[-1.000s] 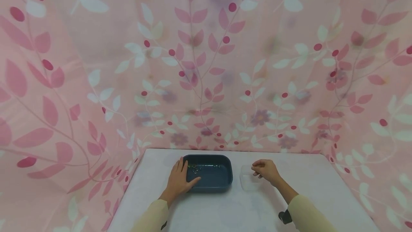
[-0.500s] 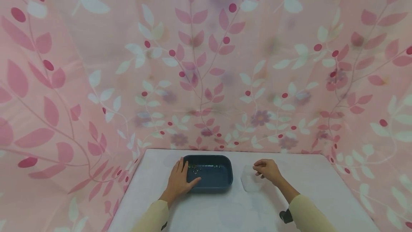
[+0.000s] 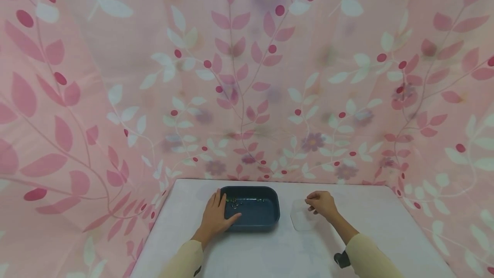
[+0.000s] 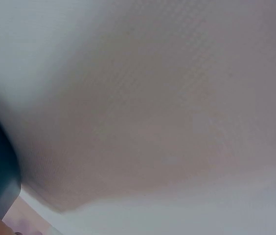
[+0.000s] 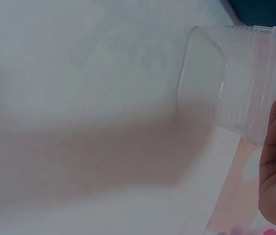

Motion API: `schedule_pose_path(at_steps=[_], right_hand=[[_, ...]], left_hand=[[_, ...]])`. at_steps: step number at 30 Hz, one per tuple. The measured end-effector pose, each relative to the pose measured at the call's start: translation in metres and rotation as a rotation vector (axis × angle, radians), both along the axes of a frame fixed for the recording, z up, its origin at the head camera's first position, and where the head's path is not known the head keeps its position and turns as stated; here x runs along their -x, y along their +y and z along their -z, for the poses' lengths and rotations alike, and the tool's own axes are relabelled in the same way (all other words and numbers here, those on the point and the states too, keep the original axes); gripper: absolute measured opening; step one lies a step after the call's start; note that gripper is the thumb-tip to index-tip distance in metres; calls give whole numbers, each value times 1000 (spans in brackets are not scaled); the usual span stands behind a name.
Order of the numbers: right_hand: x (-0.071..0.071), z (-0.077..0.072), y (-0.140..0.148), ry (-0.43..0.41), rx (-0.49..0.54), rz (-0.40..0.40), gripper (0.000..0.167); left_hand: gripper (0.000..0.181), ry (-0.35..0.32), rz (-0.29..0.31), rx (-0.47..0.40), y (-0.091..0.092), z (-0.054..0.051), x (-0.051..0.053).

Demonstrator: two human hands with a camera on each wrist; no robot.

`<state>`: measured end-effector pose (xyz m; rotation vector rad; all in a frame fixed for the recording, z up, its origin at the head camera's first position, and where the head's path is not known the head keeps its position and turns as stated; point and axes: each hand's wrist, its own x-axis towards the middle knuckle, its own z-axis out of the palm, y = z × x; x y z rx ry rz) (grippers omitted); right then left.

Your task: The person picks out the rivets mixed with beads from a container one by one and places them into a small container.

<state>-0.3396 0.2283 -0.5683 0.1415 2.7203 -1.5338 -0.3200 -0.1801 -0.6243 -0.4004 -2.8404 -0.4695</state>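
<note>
One blue tray [image 3: 254,217] is resting on one white table [image 3: 251,254]. One clear container [image 3: 301,222] is showing just to the tray's right. Two hands are appearing: one left hand [image 3: 216,216] at the tray's left edge, one right hand [image 3: 322,204] to the tray's right. Two pale sleeves [image 3: 183,258] are reaching in on the tray's near side, and two dark pieces [image 3: 341,259] are showing there too, one per sleeve. Inside the tray, two clusters of tiny bits [image 3: 234,203] are lying, one toward its left end, one toward its right; the bits are looking too small for a sure count. One pink leafy backdrop [image 3: 247,98] is hanging behind the tray.
</note>
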Motion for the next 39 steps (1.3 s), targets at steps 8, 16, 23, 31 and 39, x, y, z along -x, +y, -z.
schedule_pose_path(at_steps=[8,16,23,31,39], right_hand=[[0,3,2,19,-13,18,18],[-2,3,5,22,-17,1,17],[-4,4,6,7,-19,23,18],[-6,3,8,18,-12,50,18],[-8,6,11,12,-15,46,17]], left_hand=[[104,-11,-3,21,-1,2,2],[104,-32,-9,3,0,-2,-2],[103,-31,-12,-6,1,-3,-2],[104,-24,-11,-1,1,-1,1],[105,-37,1,2,0,-4,-2]])
